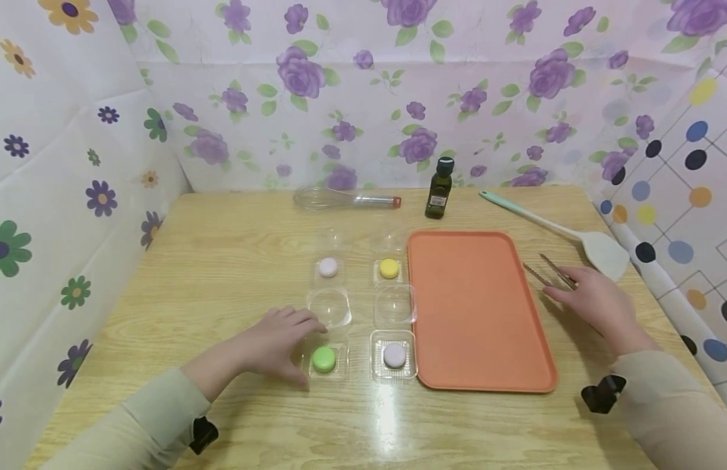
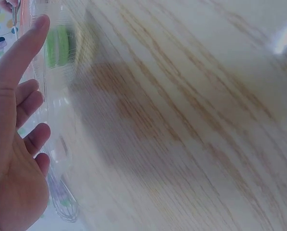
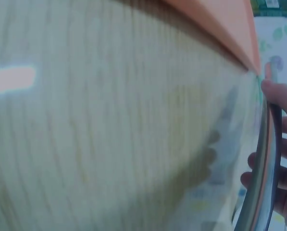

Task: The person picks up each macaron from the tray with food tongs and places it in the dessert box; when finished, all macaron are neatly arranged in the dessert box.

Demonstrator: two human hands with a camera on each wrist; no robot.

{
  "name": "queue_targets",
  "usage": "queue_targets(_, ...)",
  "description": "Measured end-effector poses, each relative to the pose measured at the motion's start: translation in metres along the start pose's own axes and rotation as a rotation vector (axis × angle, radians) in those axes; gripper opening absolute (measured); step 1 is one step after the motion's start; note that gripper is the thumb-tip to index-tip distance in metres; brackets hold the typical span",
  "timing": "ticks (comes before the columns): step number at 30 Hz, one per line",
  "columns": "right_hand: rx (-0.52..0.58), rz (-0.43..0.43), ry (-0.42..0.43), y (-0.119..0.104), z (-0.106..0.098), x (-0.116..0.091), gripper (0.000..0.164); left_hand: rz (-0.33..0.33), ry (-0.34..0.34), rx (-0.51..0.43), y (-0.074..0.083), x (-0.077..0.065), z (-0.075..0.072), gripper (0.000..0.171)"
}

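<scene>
My left hand (image 1: 279, 343), fingers spread and relaxed, is beside a clear plastic box (image 1: 342, 373) with its lid folded back. Inside that box sits a green macaron (image 1: 324, 358), also visible beyond the thumb in the left wrist view (image 2: 57, 46). My right hand (image 1: 598, 301) grips metal tongs (image 1: 556, 271) to the right of the orange tray (image 1: 481, 313); their tips point toward the tray's right edge. In the right wrist view, thumb and fingers wrap the tongs' arms (image 3: 264, 168). Other opened clear boxes hold a yellow macaron (image 1: 389, 267), a pink macaron (image 1: 328, 267) and a pale purple macaron (image 1: 394, 355).
Along the table's back lie a whisk (image 1: 345, 199) and a standing dark bottle (image 1: 439, 189). A white spatula with a green handle end (image 1: 601, 251) lies behind my right hand. Flowered and dotted cloths hang around the wooden table (image 1: 234, 248).
</scene>
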State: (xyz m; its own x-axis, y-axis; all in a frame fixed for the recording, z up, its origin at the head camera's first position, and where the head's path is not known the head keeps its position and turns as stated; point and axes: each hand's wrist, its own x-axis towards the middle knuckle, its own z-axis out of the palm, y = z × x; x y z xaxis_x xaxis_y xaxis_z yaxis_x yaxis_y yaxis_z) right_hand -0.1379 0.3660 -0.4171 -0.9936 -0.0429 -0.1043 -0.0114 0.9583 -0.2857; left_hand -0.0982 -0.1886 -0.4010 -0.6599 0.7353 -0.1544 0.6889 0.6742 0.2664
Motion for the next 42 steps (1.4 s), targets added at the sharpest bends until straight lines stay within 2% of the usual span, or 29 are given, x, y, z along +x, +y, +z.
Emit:
queue_targets(6,-0.015,0.083,-0.036,0.015,0.004,-0.001,0.09,-0.002,0.0,-0.005,0.0,0.0,0.001,0.085)
queue_targets(11,-0.026,0.133,-0.032,0.021,0.009,0.0,0.094,-0.017,-0.009,-0.008,0.0,0.0,0.002,0.085)
queue_targets(25,-0.054,0.162,0.013,0.02,0.014,0.001,0.09,-0.024,0.044,-0.045,-0.001,0.001,-0.007,0.09)
queue_targets(32,-0.049,0.139,0.02,0.019,0.014,0.002,0.091,-0.019,0.059,-0.067,-0.002,0.009,-0.012,0.092)
queue_targets(37,-0.074,0.19,0.006,0.014,0.009,0.002,0.1,-0.042,0.057,-0.092,-0.003,0.017,-0.018,0.098)
queue_targets(42,-0.122,0.102,0.054,-0.001,0.007,0.008,0.099,-0.059,0.06,-0.129,-0.004,0.03,-0.022,0.097)
